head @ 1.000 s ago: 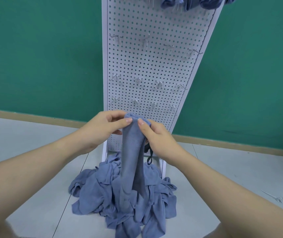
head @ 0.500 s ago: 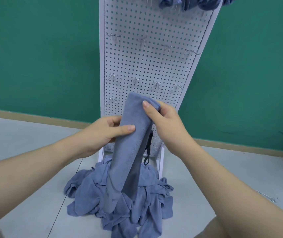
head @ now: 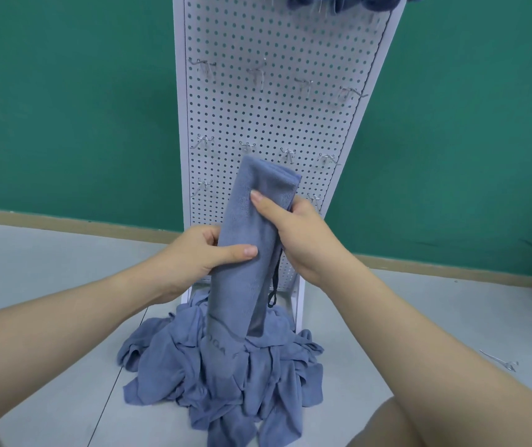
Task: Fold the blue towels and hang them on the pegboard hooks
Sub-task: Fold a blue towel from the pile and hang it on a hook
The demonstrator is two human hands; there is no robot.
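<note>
A folded blue towel (head: pixel 251 240) is held upright in front of the pegboard (head: pixel 277 117), its folded top edge raised to the level of the lower hooks (head: pixel 246 146). The towel is gripped by the left hand (head: pixel 200 253) at about mid-height, with the thumb laid across the front of the cloth and the fingers curled behind it. Higher up, the right edge of the towel is pinched by the right hand (head: pixel 303 233), the thumb pressed on the front face and the fingers wrapped behind. A dark loop (head: pixel 274 288) is seen hanging from the right edge of the towel, below the right hand. The lower end of the towel reaches down to a pile (head: pixel 225 375) of loose blue towels, which is heaped on the floor (head: pixel 48 269) at the foot of the pegboard; whether the end touches the pile cannot be told. Several rows of bare metal hooks are carried by the pegboard, and blue towels (head: pixel 348 1) are hung along its top edge, cut off by the frame. A loose hook (head: pixel 500 361) is seen lying on the floor to the right, well apart from the pile. A green wall (head: pixel 64 108) stands behind the pegboard.
</note>
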